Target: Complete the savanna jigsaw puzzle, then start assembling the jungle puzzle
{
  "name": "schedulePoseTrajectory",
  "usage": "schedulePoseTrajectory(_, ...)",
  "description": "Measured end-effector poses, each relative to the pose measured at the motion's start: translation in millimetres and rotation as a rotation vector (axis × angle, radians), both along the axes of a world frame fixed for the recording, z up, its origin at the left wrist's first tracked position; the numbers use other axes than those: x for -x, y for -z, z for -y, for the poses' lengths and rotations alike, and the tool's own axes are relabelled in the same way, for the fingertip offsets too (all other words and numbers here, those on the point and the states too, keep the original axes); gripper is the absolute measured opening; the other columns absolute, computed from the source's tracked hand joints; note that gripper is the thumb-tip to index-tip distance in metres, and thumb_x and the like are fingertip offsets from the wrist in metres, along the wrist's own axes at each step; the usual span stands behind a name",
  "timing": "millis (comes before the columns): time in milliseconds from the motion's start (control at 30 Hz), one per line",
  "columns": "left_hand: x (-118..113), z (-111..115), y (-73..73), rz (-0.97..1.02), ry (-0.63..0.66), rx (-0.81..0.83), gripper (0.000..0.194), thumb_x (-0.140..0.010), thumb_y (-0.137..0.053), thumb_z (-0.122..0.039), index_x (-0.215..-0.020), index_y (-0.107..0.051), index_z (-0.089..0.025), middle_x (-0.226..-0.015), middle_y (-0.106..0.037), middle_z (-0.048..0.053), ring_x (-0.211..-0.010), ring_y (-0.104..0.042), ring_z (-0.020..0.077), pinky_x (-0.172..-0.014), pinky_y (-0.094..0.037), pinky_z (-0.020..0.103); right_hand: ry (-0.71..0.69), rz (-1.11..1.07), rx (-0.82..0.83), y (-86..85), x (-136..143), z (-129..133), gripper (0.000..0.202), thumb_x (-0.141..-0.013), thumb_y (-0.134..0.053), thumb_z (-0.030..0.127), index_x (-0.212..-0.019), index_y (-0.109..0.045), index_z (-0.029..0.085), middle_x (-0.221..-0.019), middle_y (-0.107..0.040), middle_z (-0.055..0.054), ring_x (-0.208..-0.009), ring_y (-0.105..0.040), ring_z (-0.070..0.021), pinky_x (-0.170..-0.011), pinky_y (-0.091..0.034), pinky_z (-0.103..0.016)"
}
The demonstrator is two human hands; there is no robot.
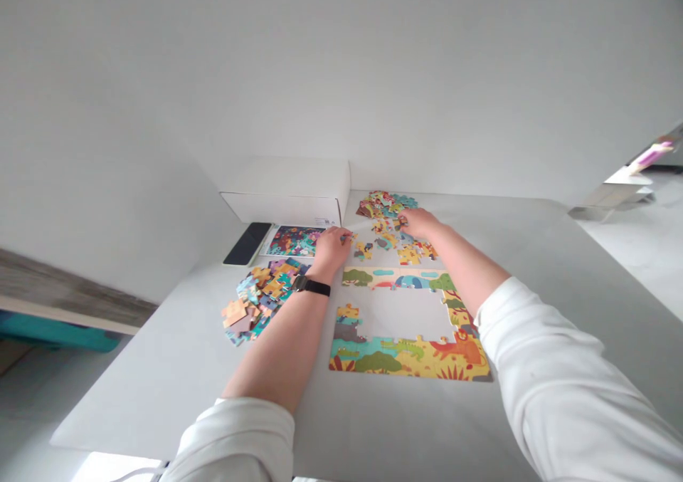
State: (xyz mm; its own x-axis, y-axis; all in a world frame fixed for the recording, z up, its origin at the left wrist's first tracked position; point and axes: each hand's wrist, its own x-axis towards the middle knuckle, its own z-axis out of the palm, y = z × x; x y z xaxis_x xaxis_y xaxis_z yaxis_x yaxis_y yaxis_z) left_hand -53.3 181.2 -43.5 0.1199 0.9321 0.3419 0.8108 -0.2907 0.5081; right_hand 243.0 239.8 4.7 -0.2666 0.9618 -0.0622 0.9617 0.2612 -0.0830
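A partly joined jigsaw puzzle (373, 363) with jungle animals lies flat on the table, its border closed along the top, right and bottom but with a gap on the left side. Just beyond its top left corner, my left hand (331, 248) is closed, a small coloured puzzle piece (346, 238) showing at the fingertips. My right hand (419, 223) reaches farther back and pinches a puzzle piece (398, 224) among the loose yellow pieces (408, 255). Fingers partly cover both pieces.
Behind my right hand is a mixed heap of pieces (380, 201). Another pile (260, 298) lies left of my left forearm. A picture card (293, 241) and a phone (248, 243) rest before a white box (282, 208). A wall closes off the table's (405, 425) back.
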Motion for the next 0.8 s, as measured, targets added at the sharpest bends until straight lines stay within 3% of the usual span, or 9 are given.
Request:
schedulePoseTrajectory(233,-2.2,0.7,0.8,0.029,0.01,-0.017,0.025,-0.093,-0.061,-0.013,-0.105,-0.082,-0.019,-0.112,-0.08,0.013,-0.113,-0.072,0.0296,-0.107,-0.053,0.04,0.003,-0.061,0.059,3.1,-0.9,-19.0,0.054,-0.087,-0.084,0.027,-0.14,-0.073,0.024,-0.135,-0.077,-0.013,-0.12,-0.073,-0.0343,-0.1,-0.058,-0.041)
schedulePoseTrajectory(400,-2.1,0.9,-0.1,0.042,0.001,-0.028,0.026,-0.092,-0.061,-0.012,-0.106,-0.082,-0.02,-0.113,-0.08,0.012,-0.113,-0.073,0.0289,-0.106,-0.053,0.04,0.032,-0.112,-0.064,7.8,-3.8,-17.0,0.063,-0.079,-0.091,0.026,-0.139,-0.074,0.022,-0.138,-0.069,-0.017,-0.11,-0.072,-0.033,-0.096,-0.058,-0.041)
schedulePoseTrajectory(500,-2.0,0.7,0.4,0.037,-0.003,-0.024,0.026,-0.092,-0.061,-0.011,-0.106,-0.082,-0.019,-0.113,-0.08,0.012,-0.113,-0.073,0.0296,-0.106,-0.053,0.04,0.021,-0.199,-0.159,7.5,-7.5,-8.9,0.045,-0.085,-0.083,0.02,-0.129,-0.078,0.022,-0.13,-0.069,-0.015,-0.104,-0.071,-0.0285,-0.094,-0.057,-0.039)
schedulePoseTrajectory(633,-2.7,0.6,-0.5,0.086,0.007,-0.035,0.024,-0.093,-0.061,-0.014,-0.104,-0.081,-0.019,-0.113,-0.08,0.013,-0.114,-0.072,0.0299,-0.108,-0.052,0.042,-0.063,-0.379,-0.261,-6.0,-15.7,9.4,0.021,-0.09,-0.073,0.017,-0.107,-0.083,0.022,-0.113,-0.074,-0.01,-0.094,-0.071,-0.0242,-0.092,-0.055,-0.038)
schedulePoseTrajectory(800,-6.4,0.9,-18.1,0.388,-0.014,0.056,0.017,-0.092,-0.066,-0.022,-0.1,-0.081,-0.019,-0.107,-0.081,0.01,-0.105,-0.073,0.0262,-0.099,-0.054,0.038,-0.046,-0.69,-0.266,-34.7,-21.3,53.2,0.018,-0.09,-0.075,0.029,-0.107,-0.082,0.024,-0.094,-0.08,-0.005,-0.084,-0.071,-0.0223,-0.084,-0.054,-0.037)
